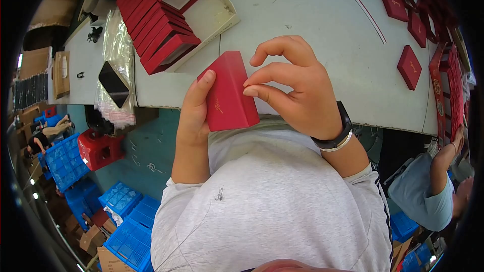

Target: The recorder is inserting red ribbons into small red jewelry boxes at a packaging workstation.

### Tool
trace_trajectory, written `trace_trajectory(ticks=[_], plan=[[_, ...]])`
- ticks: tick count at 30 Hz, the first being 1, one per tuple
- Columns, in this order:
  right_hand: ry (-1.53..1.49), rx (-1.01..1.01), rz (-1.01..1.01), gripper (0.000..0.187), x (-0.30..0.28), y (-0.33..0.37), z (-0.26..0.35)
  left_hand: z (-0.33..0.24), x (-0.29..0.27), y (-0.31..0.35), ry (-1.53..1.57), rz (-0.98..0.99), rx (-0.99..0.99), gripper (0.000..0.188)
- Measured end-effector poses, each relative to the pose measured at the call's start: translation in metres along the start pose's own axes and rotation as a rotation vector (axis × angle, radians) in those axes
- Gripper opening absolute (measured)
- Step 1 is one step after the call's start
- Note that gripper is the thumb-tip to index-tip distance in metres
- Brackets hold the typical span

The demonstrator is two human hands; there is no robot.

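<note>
Small red box (228, 93) held above the near edge of the pale desk (302, 30), left hand (194, 113) closed along its left side, right hand (295, 88) pinching its right edge between thumb and fingers (267, 74), stacked red boxes (159, 20) behind, phone (113, 83) on clear bags (117, 45) at left

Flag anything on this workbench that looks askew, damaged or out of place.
Nothing looks damaged. The left hand and right hand hold an intact red box. The red trays lean in an orderly row. Only a black phone sits on clear bags overhanging the table edge.
</note>
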State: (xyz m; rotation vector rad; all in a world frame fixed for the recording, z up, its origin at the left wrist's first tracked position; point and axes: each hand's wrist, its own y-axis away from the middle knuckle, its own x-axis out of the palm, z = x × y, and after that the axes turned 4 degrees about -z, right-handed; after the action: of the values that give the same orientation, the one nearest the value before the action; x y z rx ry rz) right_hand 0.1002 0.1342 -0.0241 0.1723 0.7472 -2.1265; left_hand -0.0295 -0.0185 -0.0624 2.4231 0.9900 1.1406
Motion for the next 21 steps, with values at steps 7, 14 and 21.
trace_trajectory(ticks=[7,14,21], plan=[[0.012,0.017,-0.046,0.014,0.003,0.005,-0.002,0.004,0.000,0.002,-0.017,0.018,0.053,0.043],[-0.227,0.184,-0.067,0.021,0.016,0.013,0.000,0.010,-0.007,0.007,0.083,-0.003,0.188,0.043],[-0.268,0.206,-0.054,0.040,0.020,0.015,0.003,0.007,-0.007,0.003,0.204,-0.089,0.206,0.042]])
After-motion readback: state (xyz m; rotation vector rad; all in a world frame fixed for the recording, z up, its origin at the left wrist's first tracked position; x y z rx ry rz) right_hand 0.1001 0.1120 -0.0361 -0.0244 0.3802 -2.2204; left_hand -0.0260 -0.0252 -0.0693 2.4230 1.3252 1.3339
